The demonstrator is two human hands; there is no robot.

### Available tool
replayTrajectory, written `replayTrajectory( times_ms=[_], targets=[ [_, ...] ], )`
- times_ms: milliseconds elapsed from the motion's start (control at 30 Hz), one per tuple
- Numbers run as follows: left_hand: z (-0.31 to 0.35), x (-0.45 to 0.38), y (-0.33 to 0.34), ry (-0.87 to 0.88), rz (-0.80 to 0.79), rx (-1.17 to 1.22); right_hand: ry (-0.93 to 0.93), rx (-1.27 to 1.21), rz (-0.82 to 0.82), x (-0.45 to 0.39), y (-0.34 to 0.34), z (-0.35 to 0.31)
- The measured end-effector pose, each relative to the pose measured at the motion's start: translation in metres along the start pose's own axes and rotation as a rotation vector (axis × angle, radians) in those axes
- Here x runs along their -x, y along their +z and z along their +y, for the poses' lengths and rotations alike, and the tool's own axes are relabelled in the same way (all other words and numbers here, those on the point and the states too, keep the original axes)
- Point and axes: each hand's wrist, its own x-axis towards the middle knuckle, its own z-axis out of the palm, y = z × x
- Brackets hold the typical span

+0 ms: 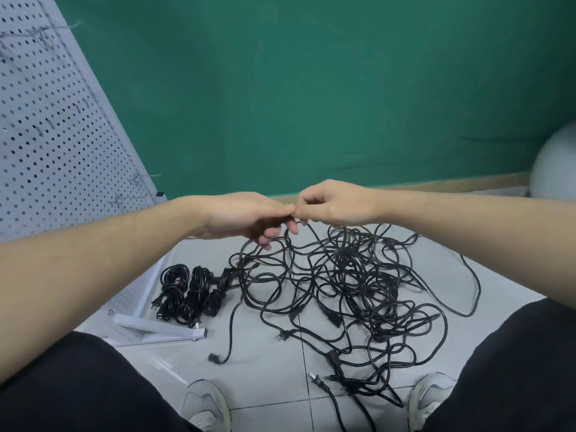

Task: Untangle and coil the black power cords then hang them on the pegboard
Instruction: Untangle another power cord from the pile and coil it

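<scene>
Black cords, loose: a large tangle [349, 291] spread over the pale floor tiles [265, 347] between my knees, strands rising from it to my hands. Several plug ends lie at its near edge, one two-pin plug [315, 379] pointing toward my right shoe [431, 397].

Black cords, coiled: three bundles [193, 294] lying side by side on the floor just left of the tangle, beside the pegboard's foot [162, 330].

Pegboard [53, 126]: grey perforated metal, standing at far left, tilted in the wide-angle view; a few wire hooks [135, 179] on it, none carrying a cord that I can see.

My left hand [246, 218]: raised above the tangle, fingers curled around a strand.

My right hand [333, 202]: touching the left at the fingertips, thumb and forefinger pinching the same strand where the hands meet.

Backdrop: green wall [311, 88]; a grey ball [554, 163] at far right.

Foreground: my black trousers [78, 385], grey left shoe [207, 403].
</scene>
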Motion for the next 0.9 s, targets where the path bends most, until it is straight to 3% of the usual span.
replayTrajectory(
  times_ms=[100,233,300,500,567,667,767,900],
  targets=[
    [0.008,0.0,-0.002,0.102,0.109,-0.023,-0.006,-0.186,-0.027,0.005,-0.003,0.011],
    [0.013,0.005,-0.014,0.196,0.191,0.105,0.124,0.12,-0.163,0.016,-0.005,0.047],
    [0.01,0.006,-0.02,0.168,0.179,0.145,0.166,0.152,-0.193,0.021,-0.007,0.058],
    [-0.007,0.016,-0.042,-0.116,0.092,0.092,0.139,-0.239,0.153,0.014,-0.024,0.052],
    [-0.016,0.02,-0.043,-0.158,0.035,0.052,0.144,-0.266,0.206,0.009,-0.023,0.044],
    [-0.022,0.019,-0.039,-0.151,0.011,0.081,0.105,-0.111,0.191,0.006,-0.02,0.029],
    [-0.003,0.012,-0.026,-0.065,0.12,0.096,0.009,0.095,0.143,0.004,-0.014,0.008],
    [0.02,0.004,-0.006,0.031,0.225,-0.131,-0.01,0.053,0.098,-0.003,-0.004,-0.011]
  ],
)
